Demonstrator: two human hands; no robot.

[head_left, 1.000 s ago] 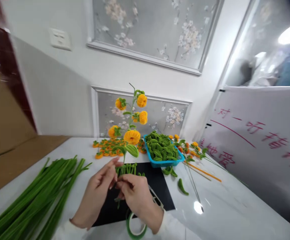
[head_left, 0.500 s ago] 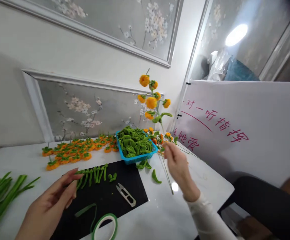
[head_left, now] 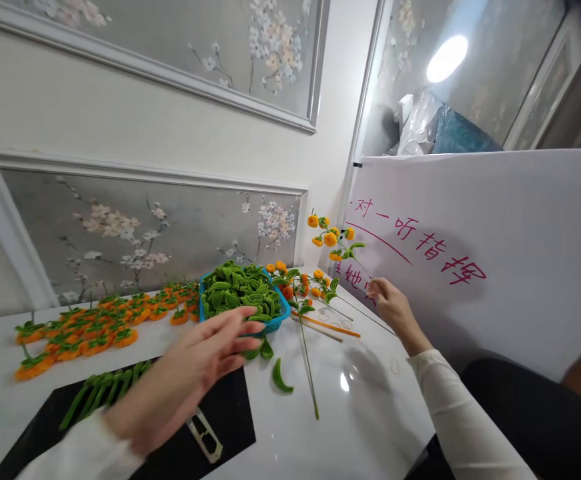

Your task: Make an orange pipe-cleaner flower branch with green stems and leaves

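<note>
My right hand [head_left: 395, 307], on the right over the table, pinches the thin green stem of a spray of orange fuzzy flowers [head_left: 330, 238], which leans up and left with a few green leaves. My left hand [head_left: 197, 370] hangs above the black mat [head_left: 240, 403], slightly blurred, its fingers stretched towards the blue basket [head_left: 285, 308]. Nothing shows in it. Green fuzzy leaves [head_left: 240, 290] fill that basket. Under my left arm lie green stem pieces [head_left: 103, 387] and thread snips [head_left: 205, 433], both partly hidden.
Many orange flower heads [head_left: 95, 327] cover the table's back left. Other finished sprays [head_left: 303, 287] lie right of the basket. A loose leaf [head_left: 281, 377], an orange strip [head_left: 333, 325] and a long stem [head_left: 310, 380] rest in front. A white board [head_left: 520, 267] with red writing stands at right.
My right hand has carried the flower spray right and lower, away from me. My left hand has moved from the stem pieces up and right towards the basket. The view has turned right.
</note>
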